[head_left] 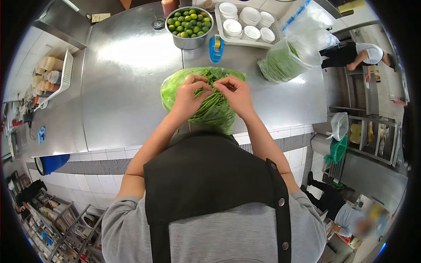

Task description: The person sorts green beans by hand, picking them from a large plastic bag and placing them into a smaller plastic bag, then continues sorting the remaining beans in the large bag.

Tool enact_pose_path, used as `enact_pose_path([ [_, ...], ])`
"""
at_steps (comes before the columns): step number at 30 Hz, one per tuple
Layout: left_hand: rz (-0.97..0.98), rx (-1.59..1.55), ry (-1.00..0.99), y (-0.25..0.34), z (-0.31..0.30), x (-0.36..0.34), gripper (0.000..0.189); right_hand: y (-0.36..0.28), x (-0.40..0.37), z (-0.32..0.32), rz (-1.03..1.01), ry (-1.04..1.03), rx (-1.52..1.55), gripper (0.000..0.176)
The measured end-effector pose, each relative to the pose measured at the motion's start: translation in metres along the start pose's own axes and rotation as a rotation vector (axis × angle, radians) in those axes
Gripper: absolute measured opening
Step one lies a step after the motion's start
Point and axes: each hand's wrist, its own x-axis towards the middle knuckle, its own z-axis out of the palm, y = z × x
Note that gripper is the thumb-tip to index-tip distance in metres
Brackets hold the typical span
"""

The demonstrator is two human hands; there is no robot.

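Note:
A clear plastic bag [170, 90] full of long, thin green stems [209, 109] lies at the front edge of the steel counter. Above its middle, my left hand [191, 95] is closed, thumb and fingers drawn together in a pinch. My right hand [236, 95] pinches close beside it, the fingertips of both hands nearly meeting over the stems. What lies between the fingertips is too small to make out. Further right stands a second clear bag [287, 61] with similar greens in it.
Behind the bag are a steel pot [189, 43] of green limes, a blue tape dispenser [215, 49] and a white crate [245, 42] of stacked small white dishes [232, 28]. A crate of containers [52, 76] sits at left. Two people [368, 55] are at the right.

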Motion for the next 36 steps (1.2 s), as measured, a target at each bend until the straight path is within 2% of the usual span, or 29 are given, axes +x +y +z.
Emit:
enact_pose_path([
  [1,-0.006,-0.016,-0.031,0.001,-0.001,0.000,0.014,0.001,0.002,0.001,0.017,-0.027,0.031,0.009],
  [4,-0.335,-0.278,-0.166,0.003,-0.003,-0.003,0.014,0.000,0.002,0.011,-0.156,0.102,-0.113,0.012],
  [7,-0.354,-0.386,-0.097,0.016,-0.005,-0.004,0.016,0.001,0.006,0.015,-0.465,0.249,-0.455,0.017],
  [10,-0.362,-0.703,0.135,0.011,-0.011,0.005,0.015,0.001,0.002,0.008,-0.162,-0.046,-0.607,0.020],
  [13,-0.414,-1.045,0.298,0.002,-0.024,0.014,0.015,0.004,-0.004,0.004,0.218,-0.322,-0.393,0.015],
  [16,-0.424,-1.085,0.380,0.003,-0.028,0.018,0.017,-0.005,-0.013,0.013,0.121,-0.288,0.105,0.016],
  [19,-0.425,-1.110,0.385,0.007,-0.024,0.017,0.017,-0.021,-0.018,0.028,0.052,-0.203,0.121,0.013],
  [22,-0.443,-1.152,0.421,0.006,-0.016,0.016,0.017,-0.011,-0.016,0.030,-0.127,-0.090,-0.085,0.009],
  [25,-0.558,-1.316,0.487,0.009,-0.010,0.016,0.014,-0.018,-0.014,0.033,-0.242,0.167,0.105,0.006],
  [26,-0.610,-1.389,0.509,0.009,-0.010,0.015,0.012,-0.021,-0.012,0.032,-0.224,0.200,0.184,0.005],
  [28,-0.646,-1.371,0.532,-0.005,-0.017,0.018,0.010,-0.025,-0.009,0.022,-0.187,0.268,0.345,0.004],
  [29,-0.663,-1.362,0.540,-0.015,-0.020,0.020,0.009,-0.020,-0.006,0.017,-0.146,0.220,0.225,0.004],
  [32,-0.608,-0.968,0.253,-0.044,-0.017,0.016,0.013,0.012,-0.009,-0.003,-0.038,0.046,-0.125,0.008],
  [34,-0.641,-0.468,0.047,-0.059,-0.002,0.008,0.019,0.028,-0.015,-0.008,-0.004,-0.119,-0.341,0.014],
  [35,-0.643,-0.214,-0.048,-0.065,0.004,0.007,0.022,0.032,-0.017,-0.006,-0.015,-0.128,-0.343,0.016],
  [36,-0.473,0.034,-0.050,-0.058,0.007,0.004,0.026,0.032,-0.022,-0.002,-0.023,-0.138,-0.345,0.019],
])
